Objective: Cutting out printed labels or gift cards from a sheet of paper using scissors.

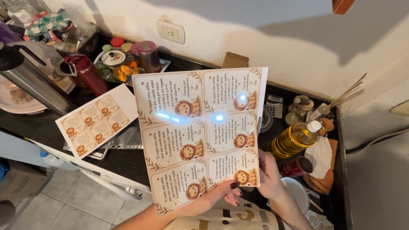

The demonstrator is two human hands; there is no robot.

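Sheet (200, 136) of lion cards pinched by left hand (217, 194) and right hand (267, 174); behind it, oil bottle (294, 138), calculator (275, 105), smaller sheet (94, 119).

Home kitchen: oil bottle (293, 139), spice jars (147, 55).

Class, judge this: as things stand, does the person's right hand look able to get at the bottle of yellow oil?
Probably yes: the right hand is at the card sheet's lower right edge, and the oil bottle lies just beyond with nothing between.

You've got a white wall (255, 30) with a socket (171, 31), a shadow across it, dark countertop (25, 125), pale floor tiles (72, 204) bottom left.
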